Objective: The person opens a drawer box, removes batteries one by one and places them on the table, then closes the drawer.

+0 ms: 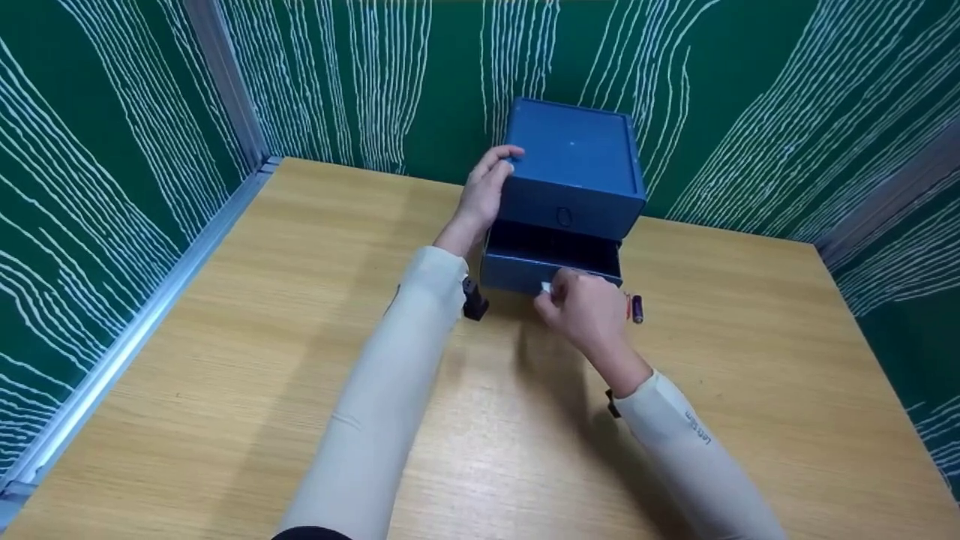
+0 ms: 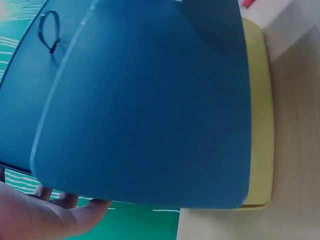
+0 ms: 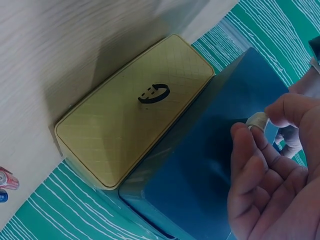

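Note:
A blue drawer cabinet [image 1: 577,146] stands near the back wall. Its blue drawer [image 1: 514,274] juts out, showing a dark inside, above a yellow bottom drawer [image 3: 105,135] with a black loop. My right hand [image 1: 592,307] is at the front of the blue drawer, pinching a small white loop [image 3: 257,121] between thumb and finger. At the cabinet's upper left edge rests my left hand [image 1: 484,187]. In the left wrist view its fingers [image 2: 87,215] lie fairly straight along the side. Another black loop [image 1: 564,217] marks the top drawer's front.
To the right of the cabinet lie a dark battery [image 1: 637,309] and a red one [image 3: 10,180], close together. A wooden table [image 1: 225,337] carries everything. Green walls [image 1: 450,82] with white wavy lines enclose its back and sides.

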Demonstrator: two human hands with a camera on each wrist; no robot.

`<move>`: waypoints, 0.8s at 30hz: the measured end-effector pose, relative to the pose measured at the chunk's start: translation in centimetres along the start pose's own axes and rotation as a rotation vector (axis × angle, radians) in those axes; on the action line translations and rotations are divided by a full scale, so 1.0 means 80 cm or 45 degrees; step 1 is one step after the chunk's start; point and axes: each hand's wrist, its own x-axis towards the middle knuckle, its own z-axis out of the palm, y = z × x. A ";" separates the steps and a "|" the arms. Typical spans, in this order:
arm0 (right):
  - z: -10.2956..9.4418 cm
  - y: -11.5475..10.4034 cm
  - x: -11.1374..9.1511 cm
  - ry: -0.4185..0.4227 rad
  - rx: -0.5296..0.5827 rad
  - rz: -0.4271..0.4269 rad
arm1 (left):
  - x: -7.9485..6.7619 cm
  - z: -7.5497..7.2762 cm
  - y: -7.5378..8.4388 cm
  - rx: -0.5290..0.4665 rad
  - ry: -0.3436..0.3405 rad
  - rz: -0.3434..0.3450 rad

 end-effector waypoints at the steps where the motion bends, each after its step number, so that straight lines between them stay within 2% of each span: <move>1: 0.000 0.000 -0.001 -0.002 0.010 0.002 | 0.000 0.002 -0.001 0.022 0.004 0.018; 6: -0.002 -0.001 -0.005 0.010 0.026 -0.007 | 0.001 0.007 -0.007 0.095 0.052 0.144; 10: -0.004 0.000 -0.007 0.028 -0.005 -0.015 | 0.004 0.006 -0.010 0.070 0.039 0.203; 15: -0.005 0.000 -0.011 0.017 -0.021 -0.014 | 0.006 0.004 -0.011 0.044 -0.001 0.187; 24: -0.004 0.000 -0.019 -0.015 -0.011 -0.021 | 0.005 0.002 -0.013 0.059 0.007 0.142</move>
